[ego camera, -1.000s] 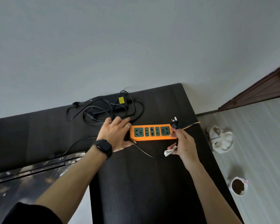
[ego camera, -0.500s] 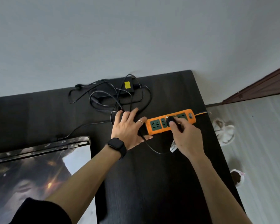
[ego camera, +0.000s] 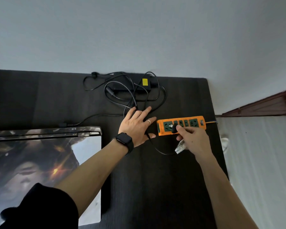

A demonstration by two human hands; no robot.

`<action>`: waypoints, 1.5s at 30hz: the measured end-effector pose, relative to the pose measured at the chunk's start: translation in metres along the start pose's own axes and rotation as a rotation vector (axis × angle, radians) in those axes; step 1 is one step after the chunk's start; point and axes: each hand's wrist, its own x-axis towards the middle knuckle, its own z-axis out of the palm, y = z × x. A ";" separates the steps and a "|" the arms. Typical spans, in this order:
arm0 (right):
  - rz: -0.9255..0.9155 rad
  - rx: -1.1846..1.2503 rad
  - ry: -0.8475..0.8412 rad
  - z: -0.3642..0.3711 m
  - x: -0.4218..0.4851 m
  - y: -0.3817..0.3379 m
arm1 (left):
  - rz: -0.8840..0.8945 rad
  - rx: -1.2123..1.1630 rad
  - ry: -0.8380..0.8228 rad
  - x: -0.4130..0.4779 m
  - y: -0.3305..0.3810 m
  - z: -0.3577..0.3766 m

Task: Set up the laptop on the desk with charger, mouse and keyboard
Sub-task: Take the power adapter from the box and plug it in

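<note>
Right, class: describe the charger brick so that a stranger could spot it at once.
Find the far edge of the dark desk, against the grey wall. Amid the tangle of black cables there lies a flat black charger brick; it alone carries a yellow sticker.

Charger (ego camera: 125, 90) plugging into the power strip (ego camera: 195, 123); laptop (ego camera: 40, 162) on the bench (ego camera: 155, 187).
The black, yellow-labelled charger brick lies among its looped cable (ego camera: 135, 101) at the bench's far edge. Its plug (ego camera: 174, 129), pinched in the right hand (ego camera: 192, 141), meets the orange strip, perhaps only partly inserted. The picture-skinned laptop lies at left.
</note>
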 end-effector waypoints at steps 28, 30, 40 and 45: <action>0.235 0.002 -0.016 -0.013 0.008 -0.015 | -0.122 -0.100 0.053 -0.011 0.015 0.001; 0.233 -0.007 -0.046 -0.011 0.006 -0.013 | -0.133 -0.101 0.041 -0.009 0.017 0.001; 0.130 -0.236 -0.049 -0.007 0.017 -0.025 | -0.122 -0.098 0.039 -0.008 0.017 0.000; 0.070 -0.532 -0.036 -0.001 0.020 -0.047 | -0.099 -0.083 0.041 -0.009 0.014 0.005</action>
